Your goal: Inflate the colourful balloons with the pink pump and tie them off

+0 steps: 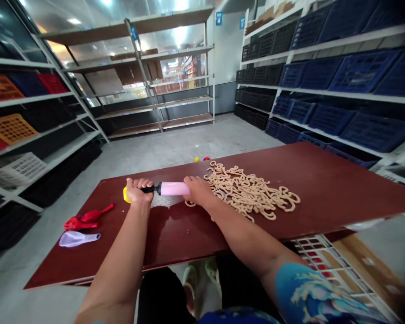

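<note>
A pink balloon pump [173, 188] with a black end is held level above the near middle of the table, between both my hands. My left hand [139, 190] is closed round its black end. Beyond that fist pokes a piece of yellow rubber [126, 195], which looks like a balloon; the rest is hidden by the palm. Wrapped on the pump's pink barrel is my right hand [198, 191], covering the far end. Limp red balloons [84, 221] and a flat lilac balloon [77, 239] lie at the table's left.
Beside my right hand, a pile of beige curled strands [249, 191] covers part of the dark red table [337, 180]. Shelves of blue crates [364, 69] stand right. Left shelving holds an orange crate [11, 127]. A white wire basket [324, 256] sits below the table's front edge.
</note>
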A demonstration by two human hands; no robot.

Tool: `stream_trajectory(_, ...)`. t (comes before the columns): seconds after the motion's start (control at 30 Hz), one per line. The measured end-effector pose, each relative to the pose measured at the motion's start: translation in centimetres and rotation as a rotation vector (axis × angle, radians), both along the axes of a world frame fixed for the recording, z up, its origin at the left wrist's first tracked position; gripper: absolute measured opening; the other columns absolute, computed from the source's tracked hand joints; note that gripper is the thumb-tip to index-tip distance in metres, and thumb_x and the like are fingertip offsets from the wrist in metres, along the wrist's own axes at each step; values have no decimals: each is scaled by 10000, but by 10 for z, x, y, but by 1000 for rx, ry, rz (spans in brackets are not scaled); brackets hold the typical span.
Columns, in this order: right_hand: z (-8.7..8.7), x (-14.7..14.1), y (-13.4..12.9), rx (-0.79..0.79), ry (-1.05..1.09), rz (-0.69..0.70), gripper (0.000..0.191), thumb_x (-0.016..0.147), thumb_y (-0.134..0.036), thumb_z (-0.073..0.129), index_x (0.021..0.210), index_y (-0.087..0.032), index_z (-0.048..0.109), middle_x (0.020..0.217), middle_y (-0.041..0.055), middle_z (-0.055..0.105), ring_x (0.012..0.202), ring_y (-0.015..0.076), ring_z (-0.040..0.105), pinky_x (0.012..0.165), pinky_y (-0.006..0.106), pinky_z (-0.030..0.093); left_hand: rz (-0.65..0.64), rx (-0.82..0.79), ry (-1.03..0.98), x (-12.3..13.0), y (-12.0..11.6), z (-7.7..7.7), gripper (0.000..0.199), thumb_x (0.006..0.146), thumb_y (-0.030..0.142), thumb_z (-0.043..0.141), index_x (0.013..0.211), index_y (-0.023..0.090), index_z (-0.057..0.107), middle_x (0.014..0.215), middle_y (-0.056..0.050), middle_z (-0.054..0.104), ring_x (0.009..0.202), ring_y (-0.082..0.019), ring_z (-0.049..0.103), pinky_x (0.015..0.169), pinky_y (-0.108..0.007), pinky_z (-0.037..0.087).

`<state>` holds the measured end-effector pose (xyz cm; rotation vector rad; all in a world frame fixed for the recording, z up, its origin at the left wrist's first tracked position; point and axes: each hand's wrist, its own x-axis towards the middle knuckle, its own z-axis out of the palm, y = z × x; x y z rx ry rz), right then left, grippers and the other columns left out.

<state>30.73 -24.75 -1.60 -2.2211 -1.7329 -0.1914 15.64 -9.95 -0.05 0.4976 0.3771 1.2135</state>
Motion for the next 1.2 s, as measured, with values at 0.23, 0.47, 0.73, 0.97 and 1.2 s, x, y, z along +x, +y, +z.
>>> stream_trajectory(0.23, 2, 9, 3, 40, 112, -43, 361, 740, -277, 560, 1067, -198, 431, 1053, 81, 547, 956, 222, 500, 759, 329, 404, 175, 45, 183, -28, 25, 81, 358, 847, 293, 337, 566, 184, 144, 405, 65, 199, 326, -73, 274, 384, -217, 272)
stream_trajectory(0.47, 4, 8, 6, 58, 168, -22, 408, 725, -280, 577, 1090, -206, 409, 1034, 73, 565, 929, 215, 531, 738, 309, 403, 216, 143, 237, -57, 41, 144, 317, 823, 232, 356, 572, 180, 168, 390, 70, 204, 316, -63, 273, 374, -207, 260)
stream_trajectory(0.73, -4, 8, 8, 72, 137, -36, 402, 688, -299, 598, 1036, -203, 420, 973, 71, 583, 888, 220, 549, 702, 306, 409, 138, 85, 207, 3, 9, 78, 367, 839, 335, 376, 587, 188, 154, 410, 78, 187, 320, -63, 246, 376, -205, 233)
stream_trajectory(0.97, -7, 10, 7, 102, 145, -54, 344, 688, -286, 590, 992, -206, 449, 951, 51, 591, 878, 215, 550, 683, 295, 395, 103, 58, 216, 37, -21, 59, 352, 834, 348, 373, 580, 198, 182, 425, 63, 227, 349, -79, 312, 391, -221, 274)
stream_trajectory(1.2, -9, 11, 12, 191, 201, -26, 364, 684, -294, 586, 1014, -210, 456, 952, 48, 587, 873, 200, 542, 658, 275, 358, 188, 163, 261, -8, 4, 125, 349, 799, 294, 410, 581, 196, 156, 421, 75, 197, 335, -68, 281, 380, -215, 259)
